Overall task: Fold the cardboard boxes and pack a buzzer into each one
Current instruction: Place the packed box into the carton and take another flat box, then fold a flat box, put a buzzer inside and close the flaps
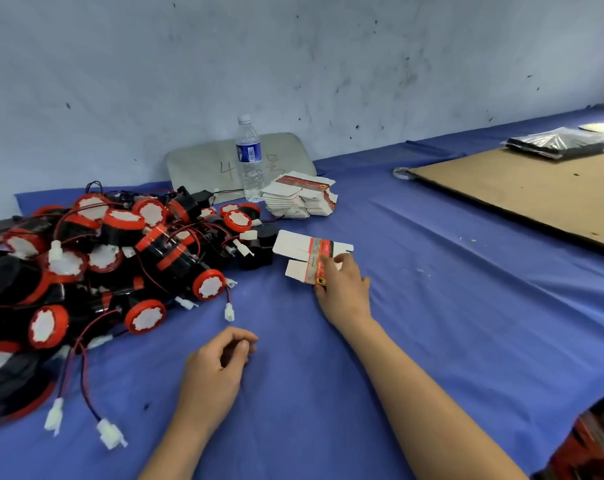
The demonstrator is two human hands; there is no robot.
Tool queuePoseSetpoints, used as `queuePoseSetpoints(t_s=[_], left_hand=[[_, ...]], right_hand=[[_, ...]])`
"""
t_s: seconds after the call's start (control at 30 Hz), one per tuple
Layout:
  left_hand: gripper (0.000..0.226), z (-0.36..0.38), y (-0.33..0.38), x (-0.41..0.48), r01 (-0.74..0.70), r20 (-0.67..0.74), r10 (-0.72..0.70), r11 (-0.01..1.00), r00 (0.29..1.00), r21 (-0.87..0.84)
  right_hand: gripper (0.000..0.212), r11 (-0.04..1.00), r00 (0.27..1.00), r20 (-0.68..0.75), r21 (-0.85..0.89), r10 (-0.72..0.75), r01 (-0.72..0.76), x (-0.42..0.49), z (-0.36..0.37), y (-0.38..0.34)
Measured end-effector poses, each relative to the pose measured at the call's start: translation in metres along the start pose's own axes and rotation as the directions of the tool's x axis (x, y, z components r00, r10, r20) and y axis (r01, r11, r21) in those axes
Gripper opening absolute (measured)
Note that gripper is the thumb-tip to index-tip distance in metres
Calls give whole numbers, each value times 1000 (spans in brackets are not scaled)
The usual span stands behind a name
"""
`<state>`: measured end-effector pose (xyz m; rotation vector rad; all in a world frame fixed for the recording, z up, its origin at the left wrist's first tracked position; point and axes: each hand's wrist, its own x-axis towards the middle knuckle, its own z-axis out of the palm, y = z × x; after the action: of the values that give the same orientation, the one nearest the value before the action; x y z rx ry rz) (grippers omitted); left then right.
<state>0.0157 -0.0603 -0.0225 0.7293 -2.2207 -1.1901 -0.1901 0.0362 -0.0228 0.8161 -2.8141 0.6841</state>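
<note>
Grey board (203, 164) against wall: handwritten digit "4", dark marker. Second handwritten mark to its right, partly behind water bottle (249, 157): illegible.
Water bottle label: blue, white barcode panel; brand text too blurred to read.
Flat box (311, 258): red-and-grey printed band, small black-and-yellow emblem near lower end; lettering illegible.
Stack of flat boxes (300, 199): same print, unreadable.
</note>
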Motion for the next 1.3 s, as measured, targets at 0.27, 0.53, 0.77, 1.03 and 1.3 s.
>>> queuePoseSetpoints(t_s=[0.27,0.53,0.77,1.03,1.3], left_hand=[[26,-2,2,-2,13,6,-13,1000,1000,11],[27,-3,4,-4,14,-11,-14,1000,1000,19],[28,-4,2,-4,2,-12,-2,1000,1000,11],[31,-2,3,0,-50,-142,8,956,990,-291],[39,-25,4,4,128,14,-177,651,984,-748]], right_hand=[[86,991,985,116,-51,131,-125,4,4,5],[69,895,990,34,-433,136,-108,37,-2,-26],[28,876,988,-18,-466,-151,126,43,0,0],[7,511,949,-230,855,216,91,4,-41,21],[26,244,758,382,924,-528,-295,-36,-29,-33]])
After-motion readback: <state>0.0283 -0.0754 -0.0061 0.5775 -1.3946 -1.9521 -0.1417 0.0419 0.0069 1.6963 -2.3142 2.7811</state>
